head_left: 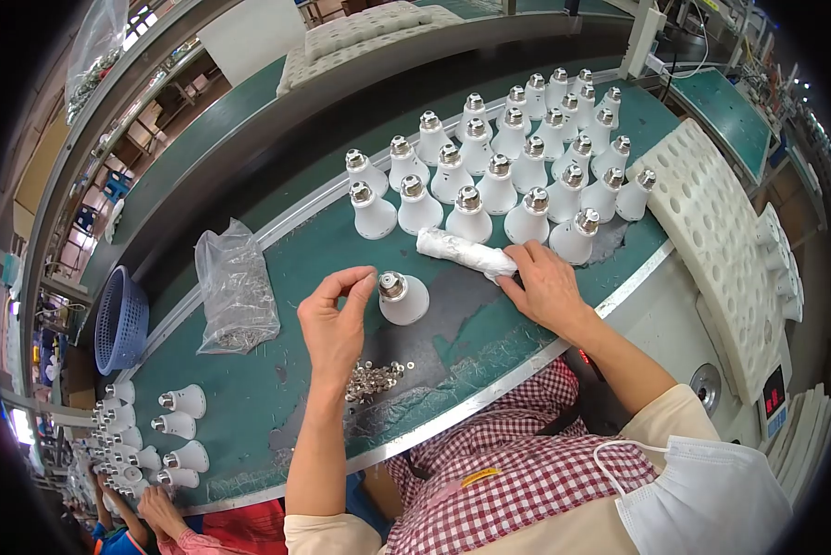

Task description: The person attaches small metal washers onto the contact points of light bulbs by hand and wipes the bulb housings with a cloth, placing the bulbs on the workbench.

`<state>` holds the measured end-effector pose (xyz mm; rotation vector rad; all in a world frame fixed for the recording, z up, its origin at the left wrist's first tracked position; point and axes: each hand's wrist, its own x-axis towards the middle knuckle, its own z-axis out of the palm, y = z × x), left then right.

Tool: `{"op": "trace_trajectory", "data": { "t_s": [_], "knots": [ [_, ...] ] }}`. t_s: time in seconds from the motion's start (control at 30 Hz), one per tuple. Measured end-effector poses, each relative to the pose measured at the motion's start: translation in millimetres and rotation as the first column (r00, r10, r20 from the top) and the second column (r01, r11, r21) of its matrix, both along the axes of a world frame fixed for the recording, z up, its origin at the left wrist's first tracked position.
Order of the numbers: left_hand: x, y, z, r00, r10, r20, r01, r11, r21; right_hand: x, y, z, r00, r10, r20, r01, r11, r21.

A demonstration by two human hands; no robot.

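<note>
A smooth, flared white bulb (pixel 408 303) with a metal cap (pixel 392 284) is standing on the green bench (pixel 309 254) just beside the left hand (pixel 334 314), whose thumb and forefinger are pressing together; the right hand (pixel 547 285) is gripping a crinkled white roll (pixel 462 251).

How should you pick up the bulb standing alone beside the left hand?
I'd grip the bulb just below its metal cap, coming from the right. It stands cap-up and narrows there, so that part should be easiest to wrap around. The left hand is close on its left; its right side looks open.
</note>
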<state>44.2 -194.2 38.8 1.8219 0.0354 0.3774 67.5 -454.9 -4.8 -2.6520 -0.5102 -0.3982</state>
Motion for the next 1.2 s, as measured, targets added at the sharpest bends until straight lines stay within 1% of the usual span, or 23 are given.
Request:
{"op": "trace_trajectory", "data": {
  "t_s": [0.03, 0.07, 0.13, 0.17, 0.23, 0.27, 0.33, 0.57, 0.63, 0.67, 0.73, 0.77, 0.83, 0.87, 0.93, 0.97, 1.03, 1.07, 1.1, 1.13, 1.17, 1.2],
  "knots": [
    [1, -2, -2, 0.996, 0.009, 0.084, -0.021, 0.991, 0.134, 0, 0, 0, 1.0, -0.002, -0.001, 0.002, 1.0, 0.0],
    [1, -4, -2, 0.996, 0.008, 0.084, -0.019, 0.991, 0.135, 0, 0, 0, 1.0, -0.001, 0.001, 0.001, 1.0, 0.004],
    [1, -8, -1, 0.982, -0.006, 0.187, -0.049, 0.956, 0.288, -1, 0, 0, 1.0, -0.001, 0.002, 0.001, 1.0, 0.009],
    [1, -9, 0, 0.983, -0.007, 0.186, -0.048, 0.956, 0.289, -1, 0, -1, 1.0, -0.003, 0.003, 0.003, 1.0, 0.011],
    [1, -10, 0, 0.965, -0.03, 0.26, -0.071, 0.927, 0.369, 0, 0, -2, 1.0, -0.005, 0.003, 0.005, 1.0, 0.013],
    [2, -10, -1, 0.965, -0.031, 0.259, -0.07, 0.926, 0.37, 0, 0, -2, 1.0, -0.004, 0.012, 0.004, 1.0, 0.017],
    [4, -9, -3, 0.949, -0.075, 0.307, -0.067, 0.901, 0.428, 0, 0, -4, 1.0, -0.004, 0.02, 0.004, 1.0, 0.021],
    [2, -5, -5, 0.95, -0.138, 0.279, -0.005, 0.889, 0.457, 0, -1, -4, 1.0, 0.0, 0.013, 0.0, 1.0, 0.023],
    [1, -4, -6, 0.965, -0.153, 0.212, 0.078, 0.942, 0.326, 0, 0, -4, 1.0, 0.0, 0.019, -0.001, 1.0, 0.026],
    [1, -4, -8, 0.965, -0.153, 0.212, 0.078, 0.942, 0.327, 0, 0, -5, 1.0, -0.002, 0.02, 0.001, 1.0, 0.026],
    [2, -3, -12, 0.982, -0.144, 0.119, 0.137, 0.989, 0.062, -1, 0, -5, 1.0, -0.005, 0.023, 0.005, 1.0, 0.027],
    [3, -3, -11, 0.982, -0.144, 0.12, 0.137, 0.989, 0.062, -1, 0, -5, 1.0, -0.003, 0.021, 0.003, 1.0, 0.026],
    [6, -1, -6, 0.981, -0.169, -0.101, 0.149, 0.972, -0.179, -1, 0, -6, 1.0, 0.0, 0.021, -0.001, 1.0, 0.026],
    [9, 0, -4, 0.981, -0.168, -0.099, 0.149, 0.973, -0.178, 0, -1, -6, 0.999, 0.008, 0.034, -0.008, 1.0, 0.025],
    [14, 2, 0, 0.951, -0.227, -0.21, 0.179, 0.957, -0.227, 0, -2, -5, 0.999, 0.012, 0.049, -0.014, 1.0, 0.024],
    [17, 5, 2, 0.95, -0.229, -0.21, 0.18, 0.957, -0.226, 0, -3, -5, 1.0, 0.025, 0.017, -0.025, 0.999, 0.04],
    [22, 10, 7, 0.865, -0.313, -0.392, 0.218, 0.938, -0.268, -1, -3, -3, 0.999, 0.038, -0.015, -0.037, 0.998, 0.056],
    [23, 9, 11, 0.865, -0.312, -0.393, 0.217, 0.939, -0.268, -2, -3, -1, 0.993, 0.039, -0.114, -0.024, 0.991, 0.133],
    [23, 9, 17, 0.826, -0.332, -0.456, 0.225, 0.935, -0.274, -4, -2, 1, 0.976, 0.049, -0.212, -0.004, 0.978, 0.207],
    [23, 8, 22, 0.781, -0.351, -0.516, 0.232, 0.931, -0.281, -5, -2, 10, 0.975, 0.051, -0.215, -0.006, 0.978, 0.208],
    [22, 8, 25, 0.781, -0.348, -0.518, 0.229, 0.932, -0.282, -5, -2, 24, 0.92, 0.104, -0.378, 0.026, 0.946, 0.324],
    [22, 8, 27, 0.761, -0.355, -0.542, 0.236, 0.931, -0.279, -5, -2, 31, 0.836, 0.174, -0.521, 0.078, 0.901, 0.427]
  ]
}}
